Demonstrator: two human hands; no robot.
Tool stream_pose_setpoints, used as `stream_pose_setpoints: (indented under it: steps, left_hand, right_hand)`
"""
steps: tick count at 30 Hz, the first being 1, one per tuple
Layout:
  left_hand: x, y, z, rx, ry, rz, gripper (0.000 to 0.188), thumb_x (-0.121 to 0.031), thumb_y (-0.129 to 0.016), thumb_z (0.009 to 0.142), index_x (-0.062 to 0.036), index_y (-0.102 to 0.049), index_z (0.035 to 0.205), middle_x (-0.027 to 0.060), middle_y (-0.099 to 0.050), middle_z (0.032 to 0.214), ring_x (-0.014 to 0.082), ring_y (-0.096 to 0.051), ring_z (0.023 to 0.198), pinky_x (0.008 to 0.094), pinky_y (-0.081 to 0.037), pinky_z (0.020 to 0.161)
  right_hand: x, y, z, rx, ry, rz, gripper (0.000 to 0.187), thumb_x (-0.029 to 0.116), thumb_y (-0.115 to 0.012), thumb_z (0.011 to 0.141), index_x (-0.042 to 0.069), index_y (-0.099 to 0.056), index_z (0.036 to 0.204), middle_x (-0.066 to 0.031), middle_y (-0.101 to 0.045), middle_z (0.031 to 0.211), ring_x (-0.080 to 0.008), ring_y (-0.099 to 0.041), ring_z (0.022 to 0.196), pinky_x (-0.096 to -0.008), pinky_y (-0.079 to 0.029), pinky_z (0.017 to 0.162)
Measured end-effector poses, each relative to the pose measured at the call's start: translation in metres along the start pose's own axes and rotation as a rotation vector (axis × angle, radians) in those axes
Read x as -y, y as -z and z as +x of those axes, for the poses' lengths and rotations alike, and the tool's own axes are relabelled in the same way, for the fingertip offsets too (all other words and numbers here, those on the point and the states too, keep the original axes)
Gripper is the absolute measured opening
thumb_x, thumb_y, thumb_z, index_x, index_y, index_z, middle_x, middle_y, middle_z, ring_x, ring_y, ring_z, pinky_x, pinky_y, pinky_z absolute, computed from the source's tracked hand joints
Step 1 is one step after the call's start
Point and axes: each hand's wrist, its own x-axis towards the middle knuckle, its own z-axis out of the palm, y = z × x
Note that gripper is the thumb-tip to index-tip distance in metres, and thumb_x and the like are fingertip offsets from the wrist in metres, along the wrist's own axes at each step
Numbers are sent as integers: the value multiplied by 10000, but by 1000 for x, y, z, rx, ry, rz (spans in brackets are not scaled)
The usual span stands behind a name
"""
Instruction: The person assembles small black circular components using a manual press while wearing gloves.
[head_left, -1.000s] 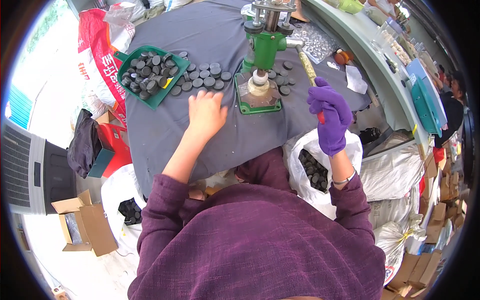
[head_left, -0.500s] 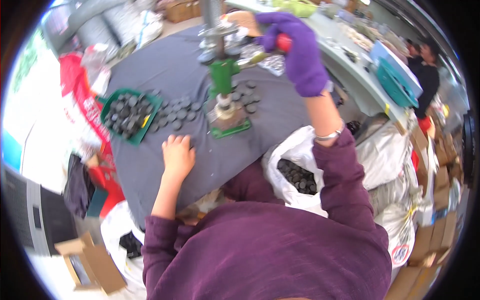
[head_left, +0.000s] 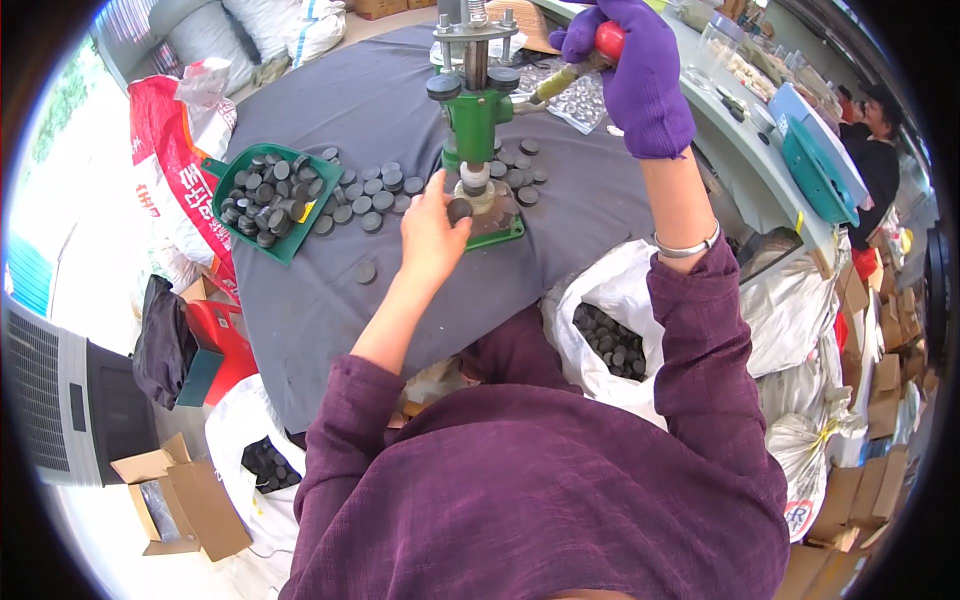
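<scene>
A green hand press (head_left: 478, 125) stands on the cloth-covered table, with a pale tip above its base plate (head_left: 505, 228). My left hand (head_left: 430, 238), bare, is at the left side of that base. It pinches a small black round disc (head_left: 459, 210) beside the press tip; the fingertips are partly hidden. My right hand (head_left: 645, 85), in a purple knitted glove, is raised at the upper right. It is closed around the red knob (head_left: 609, 40) end of the press lever (head_left: 555, 84). Loose black discs (head_left: 372, 200) lie on both sides of the press.
A green scoop (head_left: 290, 250) full of black discs rests on the grey cloth (head_left: 330, 320) at the left. One disc (head_left: 365, 272) lies apart nearer me. White sacks of discs (head_left: 570, 300) stand below the table edge. A side table (head_left: 740, 150) runs along the right.
My left hand has moved from the cloth up and right to the press base, with a disc now in its fingers. My right hand still grips the lever knob; the view has shifted.
</scene>
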Motion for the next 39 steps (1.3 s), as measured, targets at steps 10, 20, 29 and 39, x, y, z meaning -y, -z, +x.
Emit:
stream_pose_setpoints:
  steps: [10, 20, 29, 39]
  left_hand:
    - [0, -35, 21, -165, 37, -11, 820, -88, -750, 673, 9, -332, 1371, 107, -658, 1019, 312, -533, 1040, 437, -398, 904]
    - [13, -21, 12, -209, 19, -104, 685, -113, -732, 687, -36, -453, 1307, 133, -657, 1090, 316, -603, 996, 411, -476, 873]
    - [54, 87, -60, 45, 12, 581, 362, -149, -695, 726, -45, -639, 1068, 111, -629, 1095, 302, -564, 1016, 424, -458, 838]
    - [39, 59, -43, -23, -3, 144, 564, -77, -727, 697, -26, -540, 1227, 141, -657, 999, 320, -603, 924, 412, -487, 817]
  right_hand:
    - [0, 1, -23, -17, -22, -48, 411, 204, -349, 962, -97, -606, 1074, -43, -496, 647, -157, -514, 616, -370, -523, 790]
    - [-59, 29, -161, 102, 240, -362, 216, 137, -457, 922, -11, -607, 969, -68, -572, 701, -169, -583, 727, -496, -368, 1049]
    - [-32, 20, -135, 67, 80, -290, 312, 118, -390, 929, -68, -605, 1059, -74, -574, 702, -164, -570, 690, -440, -414, 1024]
    - [-2, -7, -17, -13, 63, -21, 400, 270, -398, 953, -67, -610, 995, -50, -536, 610, -140, -523, 543, -307, -509, 651]
